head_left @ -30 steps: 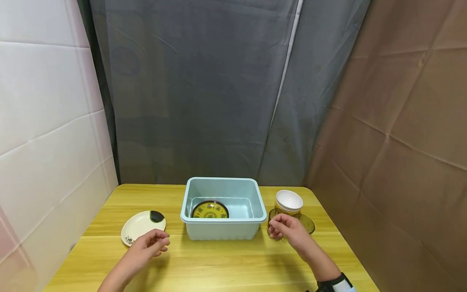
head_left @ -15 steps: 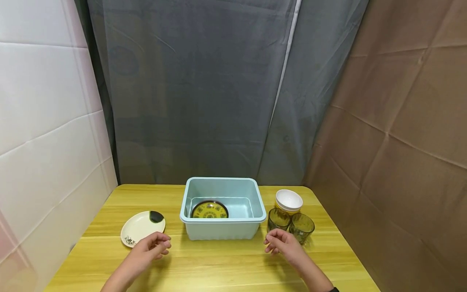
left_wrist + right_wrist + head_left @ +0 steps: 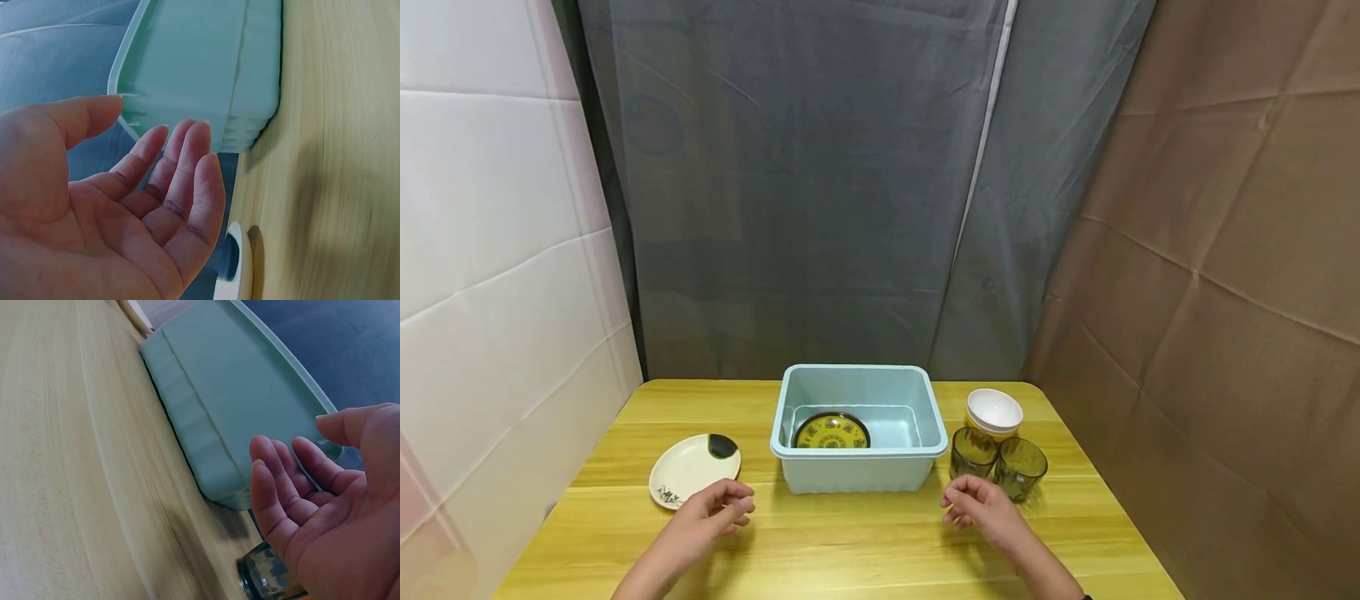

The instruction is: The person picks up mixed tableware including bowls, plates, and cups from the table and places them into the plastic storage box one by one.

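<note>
My left hand [image 3: 706,521] hovers over the table near the front edge of a cream plate [image 3: 688,467] with a dark green patch; its fingers are loosely curled around nothing. On the other side, my right hand [image 3: 988,512] hangs relaxed and holds nothing, just in front of two dark green glasses [image 3: 1021,467]. Between the hands stands a light blue plastic basin [image 3: 859,473]. A yellow patterned plate with a dark rim [image 3: 832,432] lies inside it, partly hidden by the front wall. Both wrist views show bare palms with the basin [image 3: 194,56] beyond.
Behind the glasses sits a white bowl [image 3: 995,410] on top of something yellow. The wooden table [image 3: 850,550] is bounded by a grey curtain [image 3: 820,208] at the back, white cloth [image 3: 505,250] on the left and brown cloth [image 3: 1240,292] on the right.
My right hand has drawn back from the glasses toward me and slightly left, so both glasses now show. The left hand has shifted slightly right and toward me. The dishes stay in place.
</note>
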### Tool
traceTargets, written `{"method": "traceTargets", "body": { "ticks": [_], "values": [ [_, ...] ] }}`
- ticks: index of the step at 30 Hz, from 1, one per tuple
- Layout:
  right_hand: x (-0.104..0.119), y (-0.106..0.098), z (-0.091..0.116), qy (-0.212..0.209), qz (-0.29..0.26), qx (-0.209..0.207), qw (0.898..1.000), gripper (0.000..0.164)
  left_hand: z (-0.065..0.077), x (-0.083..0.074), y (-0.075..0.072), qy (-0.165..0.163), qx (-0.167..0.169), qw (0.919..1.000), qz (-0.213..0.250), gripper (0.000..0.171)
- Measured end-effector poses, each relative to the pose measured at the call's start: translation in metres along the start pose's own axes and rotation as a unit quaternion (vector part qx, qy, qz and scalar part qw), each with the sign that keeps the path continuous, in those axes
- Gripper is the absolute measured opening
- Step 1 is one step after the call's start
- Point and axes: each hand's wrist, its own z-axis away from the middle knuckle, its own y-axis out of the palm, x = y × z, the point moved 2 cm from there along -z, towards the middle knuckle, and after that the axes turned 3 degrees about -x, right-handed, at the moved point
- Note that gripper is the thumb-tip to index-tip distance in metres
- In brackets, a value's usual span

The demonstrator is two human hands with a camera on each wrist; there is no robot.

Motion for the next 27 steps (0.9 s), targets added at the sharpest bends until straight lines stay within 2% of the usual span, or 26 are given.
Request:
{"method": "traceTargets", "body": {
  "ticks": [4,9,11,14,18,21,24,27],
  "values": [
    [-0.002,0.001,0.000,-0.004,-0.002,0.000,1.000,0.030,0.000,0.001,0.001,-0.005,-0.004,1.0000,-0.003,0.030],
    [-0.002,0.001,0.001,-0.006,0.000,0.000,1.000,0.031,-0.001,0.001,-0.002,0.007,-0.010,0.9998,-0.016,0.029],
    [-0.003,0.001,0.001,-0.002,0.000,0.000,1.000,0.032,-0.002,0.001,-0.004,0.012,-0.023,0.9991,-0.033,0.027],
    [-0.003,0.002,0.003,0.003,-0.001,-0.001,1.000,0.030,-0.002,-0.001,-0.012,0.002,-0.064,0.9954,-0.072,0.022],
    [-0.004,0.004,0.004,0.001,0.000,-0.002,1.000,0.026,-0.006,-0.004,-0.031,-0.014,-0.112,0.9848,-0.132,0.021],
    [-0.004,0.004,0.005,0.001,-0.002,-0.002,1.000,0.024,-0.012,-0.003,-0.051,-0.024,-0.131,0.9748,-0.179,0.026],
    [-0.004,0.005,0.005,0.003,-0.007,-0.001,1.000,0.025,-0.019,0.001,-0.072,-0.043,-0.145,0.9622,-0.227,0.036],
    [-0.004,0.005,0.005,-0.001,-0.010,0.003,1.000,0.026,-0.027,0.005,-0.090,-0.065,-0.160,0.9453,-0.277,0.045]
  ]
}}
